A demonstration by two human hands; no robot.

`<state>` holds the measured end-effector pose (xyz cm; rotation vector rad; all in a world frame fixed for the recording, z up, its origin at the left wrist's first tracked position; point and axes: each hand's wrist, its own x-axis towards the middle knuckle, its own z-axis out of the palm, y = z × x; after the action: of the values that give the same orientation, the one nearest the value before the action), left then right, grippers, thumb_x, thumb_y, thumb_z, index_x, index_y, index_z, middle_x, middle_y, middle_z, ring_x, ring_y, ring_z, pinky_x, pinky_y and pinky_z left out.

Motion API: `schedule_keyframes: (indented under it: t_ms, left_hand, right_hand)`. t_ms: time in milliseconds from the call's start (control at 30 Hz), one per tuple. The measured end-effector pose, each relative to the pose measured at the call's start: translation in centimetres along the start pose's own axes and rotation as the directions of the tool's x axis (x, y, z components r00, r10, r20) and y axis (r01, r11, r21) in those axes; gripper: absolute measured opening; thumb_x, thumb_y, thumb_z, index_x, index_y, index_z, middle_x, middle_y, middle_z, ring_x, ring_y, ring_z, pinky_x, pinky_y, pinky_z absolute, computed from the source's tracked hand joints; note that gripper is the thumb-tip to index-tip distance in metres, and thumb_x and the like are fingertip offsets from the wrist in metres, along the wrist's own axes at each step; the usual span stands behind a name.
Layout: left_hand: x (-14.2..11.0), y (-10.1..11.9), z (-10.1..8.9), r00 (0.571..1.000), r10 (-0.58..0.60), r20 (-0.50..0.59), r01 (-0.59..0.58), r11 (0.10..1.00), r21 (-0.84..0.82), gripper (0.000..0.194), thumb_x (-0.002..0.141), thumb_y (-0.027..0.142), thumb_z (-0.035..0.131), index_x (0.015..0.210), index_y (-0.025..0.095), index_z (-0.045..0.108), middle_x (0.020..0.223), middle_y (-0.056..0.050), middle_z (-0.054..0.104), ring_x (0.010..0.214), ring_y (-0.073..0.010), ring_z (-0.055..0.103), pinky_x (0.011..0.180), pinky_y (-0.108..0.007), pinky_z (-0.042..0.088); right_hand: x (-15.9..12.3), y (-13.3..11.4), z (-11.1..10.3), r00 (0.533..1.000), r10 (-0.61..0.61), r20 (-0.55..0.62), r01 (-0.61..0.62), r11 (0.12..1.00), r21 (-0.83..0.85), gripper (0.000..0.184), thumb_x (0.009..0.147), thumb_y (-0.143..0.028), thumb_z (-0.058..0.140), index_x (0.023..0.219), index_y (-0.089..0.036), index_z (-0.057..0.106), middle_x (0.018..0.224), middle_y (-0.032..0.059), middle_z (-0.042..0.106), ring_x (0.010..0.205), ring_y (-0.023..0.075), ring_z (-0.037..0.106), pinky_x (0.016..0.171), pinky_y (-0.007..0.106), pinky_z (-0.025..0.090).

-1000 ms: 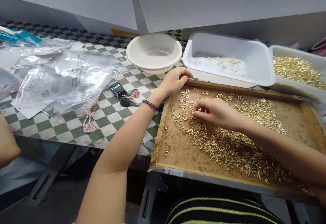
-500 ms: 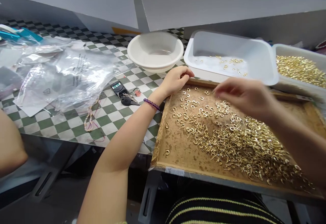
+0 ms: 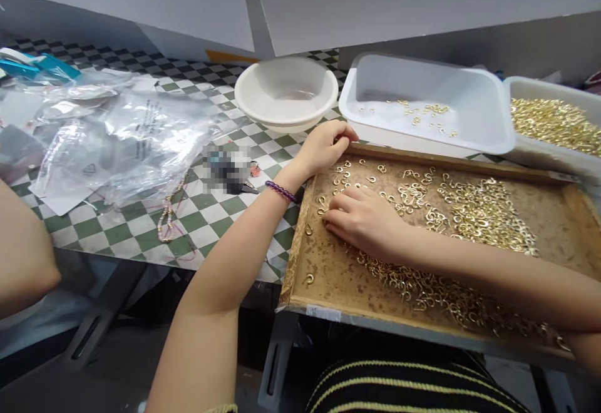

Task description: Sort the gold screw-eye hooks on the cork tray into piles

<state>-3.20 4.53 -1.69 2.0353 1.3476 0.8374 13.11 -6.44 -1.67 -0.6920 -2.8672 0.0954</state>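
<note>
two hands point(image 3: 323, 147) point(image 3: 364, 222), one wooden tray point(image 3: 297, 250), one white bowl point(image 3: 286, 119), two white tubs point(image 3: 422, 81) point(image 3: 554, 163), hundreds of gold hooks point(image 3: 483, 219)

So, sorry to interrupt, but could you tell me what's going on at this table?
A person is working over a wooden tray spread with small gold hooks. Their right hand lies flat among the hooks, and their left hand is curled at the tray's far corner. Beyond the tray, a white tub holds a few hooks, and a bin beside it is heaped with many more.
</note>
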Motion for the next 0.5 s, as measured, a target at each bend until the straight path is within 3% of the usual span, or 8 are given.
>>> schedule_keyframes:
  t_ms: [67,133,267,333,400,433,467,500]
  left_hand:
    - [0.0,0.0,0.0,1.000,0.000,0.003,0.000,1.000,0.004,0.029,0.088,0.004,0.047,0.093,0.020,0.071,0.108,-0.003,0.074,0.103,-0.0151,0.065,0.105,-0.033,0.052]
    - [0.1,-0.1,0.1,1.000,-0.002,0.007,0.002,1.000,0.004,0.029,0.088,0.004,0.048,0.092,0.020,0.071,0.108,-0.003,0.074,0.103,-0.0153,0.065,0.105,-0.033,0.051]
    - [0.1,-0.1,0.0,1.000,0.003,0.010,-0.003,1.000,0.001,0.029,0.088,0.004,0.048,0.091,0.021,0.071,0.108,-0.002,0.074,0.104,-0.0153,0.064,0.104,-0.033,0.051]
    - [0.1,-0.1,0.0,1.000,0.008,0.008,-0.008,1.000,-0.003,0.028,0.088,0.004,0.048,0.091,0.021,0.071,0.107,-0.001,0.073,0.104,-0.0155,0.064,0.103,-0.033,0.051]
    - [0.1,-0.1,0.0,1.000,0.011,0.008,-0.011,1.000,-0.010,0.028,0.087,0.004,0.049,0.090,0.022,0.071,0.106,-0.001,0.073,0.103,-0.0155,0.064,0.103,-0.033,0.051]
    - [0.1,-0.1,0.0,1.000,0.011,0.010,-0.011,1.000,-0.010,0.028,0.087,0.004,0.049,0.089,0.022,0.071,0.106,-0.001,0.073,0.103,-0.0155,0.064,0.103,-0.033,0.051]
    - [0.1,-0.1,0.0,1.000,0.009,0.012,-0.008,1.000,-0.007,0.028,0.087,0.004,0.049,0.089,0.022,0.071,0.106,-0.001,0.073,0.103,-0.0156,0.064,0.103,-0.033,0.051]
    - [0.1,-0.1,0.0,1.000,0.004,0.016,-0.004,1.000,-0.002,0.028,0.087,0.004,0.049,0.089,0.022,0.071,0.107,-0.001,0.073,0.104,-0.0158,0.064,0.103,-0.033,0.051]
  right_hand:
    - [0.2,-0.5,0.2,1.000,-0.021,-0.018,0.020,0.998,-0.053,0.021,0.102,-0.017,0.052,0.094,-0.016,0.072,0.099,0.0073,0.067,0.094,0.0197,0.048,0.079,0.034,0.030]
    - [0.1,0.0,-0.4,0.999,-0.040,0.000,0.040,0.999,-0.026,0.020,0.101,-0.020,0.054,0.091,-0.015,0.070,0.097,0.0081,0.067,0.093,0.0202,0.048,0.079,0.034,0.031]
    - [-0.8,3.8,-3.6,0.999,0.039,0.011,-0.040,0.995,0.097,0.024,0.104,-0.032,0.054,0.096,-0.017,0.071,0.098,0.0072,0.068,0.094,0.0201,0.053,0.085,0.035,0.041]
    - [-1.6,6.4,-5.9,0.958,0.239,-0.156,-0.245,0.969,-0.019,0.030,0.105,-0.035,0.050,0.101,-0.016,0.073,0.103,0.0105,0.069,0.101,0.0233,0.057,0.092,0.041,0.044]
    - [-2.4,8.1,-8.0,0.822,0.387,-0.419,-0.485,0.860,-0.158,0.035,0.103,-0.041,0.055,0.115,-0.013,0.073,0.115,0.0159,0.067,0.111,0.0306,0.059,0.097,0.049,0.044]
    - [-2.8,8.4,-8.6,0.781,0.376,-0.499,-0.524,0.829,-0.197,0.039,0.101,-0.043,0.058,0.120,-0.012,0.072,0.117,0.0170,0.066,0.114,0.0331,0.059,0.097,0.051,0.045]
    - [-3.2,8.2,-8.8,0.782,0.330,-0.529,-0.500,0.839,-0.215,0.041,0.100,-0.044,0.060,0.123,-0.012,0.071,0.119,0.0166,0.066,0.115,0.0334,0.060,0.097,0.052,0.046]
    - [-3.6,7.4,-8.7,0.822,0.257,-0.508,-0.408,0.889,-0.210,0.038,0.100,-0.043,0.061,0.122,-0.013,0.071,0.117,0.0145,0.067,0.113,0.0307,0.061,0.095,0.049,0.049]
